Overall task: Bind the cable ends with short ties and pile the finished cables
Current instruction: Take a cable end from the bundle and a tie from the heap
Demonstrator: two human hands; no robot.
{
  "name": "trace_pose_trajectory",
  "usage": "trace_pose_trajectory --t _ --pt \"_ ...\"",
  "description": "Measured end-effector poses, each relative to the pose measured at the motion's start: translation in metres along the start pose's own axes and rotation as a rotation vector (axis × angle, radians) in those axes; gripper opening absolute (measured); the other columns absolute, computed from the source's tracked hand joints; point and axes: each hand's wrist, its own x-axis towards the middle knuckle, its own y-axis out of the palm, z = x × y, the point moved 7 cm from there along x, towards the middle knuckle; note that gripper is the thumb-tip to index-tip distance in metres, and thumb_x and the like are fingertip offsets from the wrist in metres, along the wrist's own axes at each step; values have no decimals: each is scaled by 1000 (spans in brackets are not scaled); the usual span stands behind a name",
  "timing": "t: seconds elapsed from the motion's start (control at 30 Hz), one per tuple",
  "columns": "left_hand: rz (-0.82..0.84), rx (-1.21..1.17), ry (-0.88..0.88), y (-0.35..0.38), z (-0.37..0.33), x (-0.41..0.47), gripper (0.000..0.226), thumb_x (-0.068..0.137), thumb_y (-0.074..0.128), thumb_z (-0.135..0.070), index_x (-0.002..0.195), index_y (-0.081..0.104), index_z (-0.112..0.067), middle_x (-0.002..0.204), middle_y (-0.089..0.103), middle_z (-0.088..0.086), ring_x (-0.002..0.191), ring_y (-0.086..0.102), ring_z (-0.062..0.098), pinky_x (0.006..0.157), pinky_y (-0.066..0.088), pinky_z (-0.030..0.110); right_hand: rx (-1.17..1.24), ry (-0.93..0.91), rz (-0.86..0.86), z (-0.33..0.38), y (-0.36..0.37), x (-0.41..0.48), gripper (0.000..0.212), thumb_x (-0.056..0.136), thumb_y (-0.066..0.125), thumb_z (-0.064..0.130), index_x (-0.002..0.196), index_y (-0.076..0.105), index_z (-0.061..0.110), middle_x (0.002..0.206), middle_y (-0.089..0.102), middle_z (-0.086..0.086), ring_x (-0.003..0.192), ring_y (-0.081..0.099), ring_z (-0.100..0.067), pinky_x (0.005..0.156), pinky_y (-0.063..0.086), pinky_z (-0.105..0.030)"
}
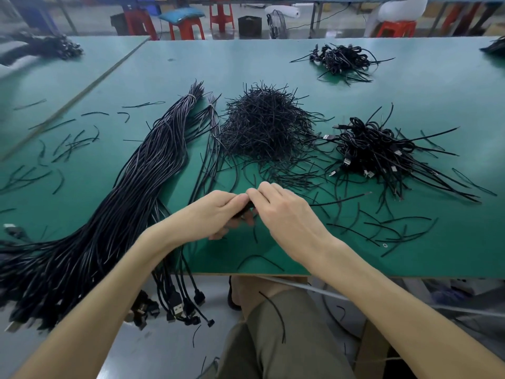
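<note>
A green-topped table fills the view, with a second table just beside it on the left. Beyond stand red stools, one bearing a blue cushion, a black bin, what looks like a floor fan, and a white chair. The floor is pale grey.

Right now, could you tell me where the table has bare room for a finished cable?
Bare green tabletop lies at the far edge, beyond the heap of short black ties, left of the small far cable pile. Crowded: long black cable bundle left, bound-cable pile right.
</note>
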Motion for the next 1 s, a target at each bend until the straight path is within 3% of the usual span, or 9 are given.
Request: trace_pose_trajectory --t 0.1,0.17,0.27,0.37,0.43,0.53,0.6,0.77,1.0 --pt "37 -109 -30 1 1 4 49 111 31 -43 79 55 -15 62 30 -7 51 24 12 45 26 24 -6 -12 -125 -5 -2 9 44 78 71 -7 118 62 8 100 59 -5 93 59 -25 82 50 -35" --pt "-94 -95 -12 -7 -1 13 44 112 30 -39 79 45 -14 58 28 -8 49 21 11 42 22 22 11 17 -207 -9 -4 16 54 79 76 -5 130 61 5 113 62 -8 105 60 -27 91 50 -36" --pt "-356 -144 21 -30 1 28 43 112 33 -34 75 44 -15 51 31 -13 43 23 9 40 23 21 37 170 -336 -19 -9 21 68 83 77 -3 144 48 0 142 45 -19 133 47 -34 112 39 -40" --pt "-505 -299 27 -50 8 42 41 112 34 -33 77 46 -16 53 29 -12 45 22 10 40 22 21 107 213 -424 -19 -6 20 47 83 80 8 125 58 6 130 46 -14 121 48 -30 104 35 -38" --pt "-502 -412 56 -51 10 55 40 112 33 -35 80 47 -16 57 26 -9 48 20 12 41 21 23 192 234 -315 -24 7 22 36 82 82 14 113 63 13 121 50 -7 113 45 -25 97 34 -35" --pt "-485 -522 100 -45 14 71 39 113 33 -36 82 47 -15 58 25 -9 49 20 13 40 23 24 337 325 -115 -37 29 26 23 94 71 23 115 69 16 120 51 -2 113 43 -24 99 37 -39" --pt "-494 -518 115 -45 20 75 39 112 34 -38 83 47 -15 57 27 -9 49 22 13 40 23 25 404 321 -80 -40 35 30 18 97 66 25 113 70 17 115 54 1 110 42 -22 101 37 -39" --pt "-464 -495 155 -44 23 75 39 111 36 -40 82 48 -16 59 27 -7 48 21 13 40 22 25 473 341 -142 -47 37 33 5 94 70 21 95 71 16 101 57 4 101 45 -18 95 39 -39" --pt "-466 -486 155 -43 22 73 40 112 35 -39 82 48 -15 59 29 -8 49 22 13 42 22 26 522 425 -341 -53 28 25 6 99 62 17 94 61 18 100 56 7 99 44 -16 86 28 -29"
